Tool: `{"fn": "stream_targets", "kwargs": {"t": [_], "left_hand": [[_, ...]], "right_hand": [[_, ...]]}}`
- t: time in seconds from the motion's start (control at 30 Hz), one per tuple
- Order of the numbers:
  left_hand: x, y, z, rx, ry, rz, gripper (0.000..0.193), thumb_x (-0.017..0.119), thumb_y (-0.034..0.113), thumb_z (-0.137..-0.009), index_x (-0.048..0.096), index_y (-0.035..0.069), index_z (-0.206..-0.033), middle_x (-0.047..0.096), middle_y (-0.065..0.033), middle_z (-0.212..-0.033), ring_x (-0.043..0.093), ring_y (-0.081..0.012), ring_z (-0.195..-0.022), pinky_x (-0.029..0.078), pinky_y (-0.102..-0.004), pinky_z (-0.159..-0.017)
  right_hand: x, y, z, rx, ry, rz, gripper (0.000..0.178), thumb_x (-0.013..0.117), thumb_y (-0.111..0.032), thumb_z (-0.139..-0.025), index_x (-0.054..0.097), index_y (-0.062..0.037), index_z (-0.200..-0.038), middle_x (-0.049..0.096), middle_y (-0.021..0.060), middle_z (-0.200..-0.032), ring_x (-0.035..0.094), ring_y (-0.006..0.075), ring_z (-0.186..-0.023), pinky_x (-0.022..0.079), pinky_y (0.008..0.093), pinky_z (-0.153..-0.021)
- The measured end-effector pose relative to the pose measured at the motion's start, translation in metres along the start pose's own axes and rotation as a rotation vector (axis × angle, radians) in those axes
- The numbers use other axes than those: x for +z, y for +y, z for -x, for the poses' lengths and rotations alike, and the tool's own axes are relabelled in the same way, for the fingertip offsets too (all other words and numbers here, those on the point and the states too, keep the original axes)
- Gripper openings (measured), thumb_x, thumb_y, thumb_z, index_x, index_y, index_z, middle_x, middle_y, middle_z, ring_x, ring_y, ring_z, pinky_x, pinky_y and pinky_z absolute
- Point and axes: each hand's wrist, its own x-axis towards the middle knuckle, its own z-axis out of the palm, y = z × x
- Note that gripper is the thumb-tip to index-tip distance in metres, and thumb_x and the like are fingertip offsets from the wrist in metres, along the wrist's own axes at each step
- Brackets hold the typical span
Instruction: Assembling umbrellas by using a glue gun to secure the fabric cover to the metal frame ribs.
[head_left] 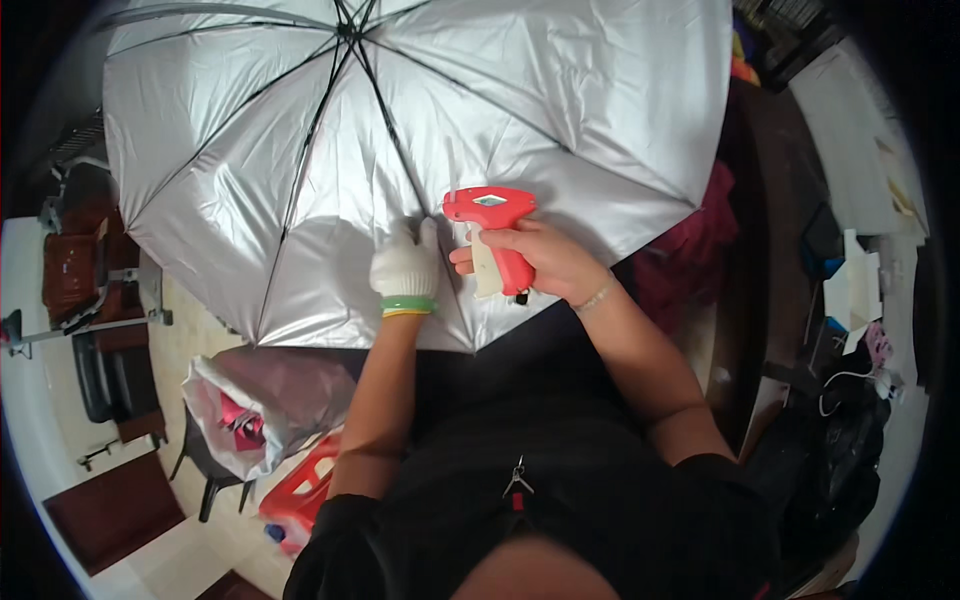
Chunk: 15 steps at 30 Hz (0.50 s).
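An opened umbrella [560, 90] spreads out in front of me, its silver lining and dark ribs facing up. My left hand [405, 268], in a white knit glove with a green cuff, is closed at one of the ribs. Its thumb lies along the rib, and the other fingertips are partly hidden. Just to its right, my right hand [535, 255] is bare and wrapped round the handle of a red and white tagging gun [490, 207]. The gun's front end points left, over the lining and close to the rib.
At lower left, a pale plastic bag [225, 400] with pink material inside sits beside a red plastic stool [300, 490]. Dark red cloth [690, 240] lies beyond the umbrella's right edge. Black bags [820, 450] and a white box [850, 285] are at far right.
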Motion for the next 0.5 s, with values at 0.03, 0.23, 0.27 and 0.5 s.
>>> {"fn": "stream_targets", "kwargs": {"t": [0.03, 0.23, 0.27, 0.5], "left_hand": [[-0.003, 0.0, -0.003, 0.0, 0.09, 0.002, 0.052, 0.058, 0.041, -0.087, 0.049, 0.017, -0.132, 0.067, -0.0172, -0.101, 0.065, -0.0371, -0.09, 0.051, -0.0456, -0.078], [0.019, -0.008, -0.054, 0.322, 0.286, -0.087, 0.056, 0.05, 0.028, -0.092, 0.029, 0.022, -0.144, 0.058, -0.015, -0.108, 0.064, -0.0348, -0.084, 0.051, -0.0474, -0.072], [0.012, -0.02, -0.064, 0.371, 0.337, -0.07, 0.054, 0.048, 0.025, -0.093, 0.029, 0.022, -0.144, 0.059, -0.0144, -0.106, 0.064, -0.034, -0.083, 0.052, -0.0464, -0.072], [-0.117, -0.084, -0.1, 0.383, 0.352, -0.685, 0.053, 0.047, 0.021, -0.093, 0.031, 0.018, -0.143, 0.058, -0.0106, -0.107, 0.063, -0.0295, -0.087, 0.053, -0.0417, -0.073]], "right_hand": [[0.006, -0.015, 0.01, -0.062, -0.067, -0.067, 0.039, 0.054, -0.014, -0.093, 0.047, 0.0021, -0.128, 0.065, 0.0214, -0.104, 0.067, 0.0306, -0.093, 0.055, 0.0374, -0.083], [0.001, -0.089, 0.048, -0.361, 0.147, 0.143, 0.04, 0.054, -0.014, -0.094, 0.045, 0.0039, -0.128, 0.064, 0.0202, -0.108, 0.065, 0.0272, -0.096, 0.054, 0.0369, -0.084], [0.0, -0.098, 0.053, -0.443, 0.199, 0.139, 0.04, 0.054, -0.014, -0.094, 0.045, 0.004, -0.128, 0.064, 0.0202, -0.108, 0.065, 0.0267, -0.096, 0.054, 0.0366, -0.083], [-0.017, -0.085, 0.051, -0.46, 0.32, 0.053, 0.039, 0.051, -0.016, -0.093, 0.046, 0.0059, -0.125, 0.065, 0.0215, -0.103, 0.066, 0.0271, -0.091, 0.055, 0.0366, -0.08]]}}
